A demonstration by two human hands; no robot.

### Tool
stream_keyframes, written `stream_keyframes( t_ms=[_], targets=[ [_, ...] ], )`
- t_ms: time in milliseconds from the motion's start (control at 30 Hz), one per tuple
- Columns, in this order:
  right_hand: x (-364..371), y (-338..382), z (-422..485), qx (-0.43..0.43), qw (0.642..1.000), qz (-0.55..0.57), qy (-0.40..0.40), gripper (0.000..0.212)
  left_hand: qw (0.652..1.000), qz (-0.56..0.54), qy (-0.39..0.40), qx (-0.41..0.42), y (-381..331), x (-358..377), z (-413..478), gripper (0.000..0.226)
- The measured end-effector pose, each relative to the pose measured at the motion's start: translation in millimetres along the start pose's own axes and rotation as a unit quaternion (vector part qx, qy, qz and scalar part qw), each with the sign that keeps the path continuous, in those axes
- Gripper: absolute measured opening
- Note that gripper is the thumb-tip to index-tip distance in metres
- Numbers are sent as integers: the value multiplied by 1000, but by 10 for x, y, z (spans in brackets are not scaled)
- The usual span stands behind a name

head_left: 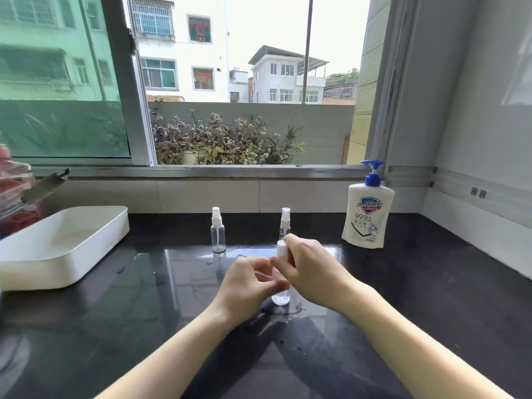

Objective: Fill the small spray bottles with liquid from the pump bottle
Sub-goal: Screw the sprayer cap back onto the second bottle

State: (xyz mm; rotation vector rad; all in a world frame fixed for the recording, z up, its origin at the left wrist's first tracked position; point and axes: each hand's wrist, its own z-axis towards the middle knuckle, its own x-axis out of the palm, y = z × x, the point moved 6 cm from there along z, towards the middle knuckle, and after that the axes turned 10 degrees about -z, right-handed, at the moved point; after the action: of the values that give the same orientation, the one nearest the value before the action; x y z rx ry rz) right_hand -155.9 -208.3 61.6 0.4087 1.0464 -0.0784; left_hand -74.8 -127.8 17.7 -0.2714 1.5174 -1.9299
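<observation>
While the left hand (249, 279) pinches the clear spray bottle (280, 295) (upright on the counter (403, 283)), the right hand (308, 266) grips its white cap (281, 249).

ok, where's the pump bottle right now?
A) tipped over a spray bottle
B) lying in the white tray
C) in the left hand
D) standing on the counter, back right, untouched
D: the pump bottle stands upright on the counter at the back right, apart from both hands; the left hand and right hand are both on the near spray bottle.
</observation>
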Motion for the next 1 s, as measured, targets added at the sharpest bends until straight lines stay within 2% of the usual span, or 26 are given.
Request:
stream_keyframes(
  t_ms=[100,200,267,333,433,567,900,1000],
  targets=[
    [24,12,8,15,1000,-6,-25,26,999,32,-40,0,9,13,-18,23],
    [41,-60,17,24,1000,15,0,31,998,49,-33,-4,12,6,-20,30],
    [9,-138,85,45,998,36,5,35,999,42,-29,-13,8,-37,6,45],
    [-63,-197,249,65,996,48,-26,37,998,30,-63,-13,-9,-161,39,55],
    [-84,-271,600,95,994,28,-53,27,989,68,-130,-5,-3,-377,69,45],
    [96,-330,985,147,988,-32,-19,28,982,91,-165,-23,78,-513,69,38],
    [365,-347,1078,155,981,-112,28,25,979,105,-166,-57,102,-485,100,35],
    [350,-341,1086,170,978,-118,37,38,978,105,-170,-68,98,-502,74,33]
  ],
)
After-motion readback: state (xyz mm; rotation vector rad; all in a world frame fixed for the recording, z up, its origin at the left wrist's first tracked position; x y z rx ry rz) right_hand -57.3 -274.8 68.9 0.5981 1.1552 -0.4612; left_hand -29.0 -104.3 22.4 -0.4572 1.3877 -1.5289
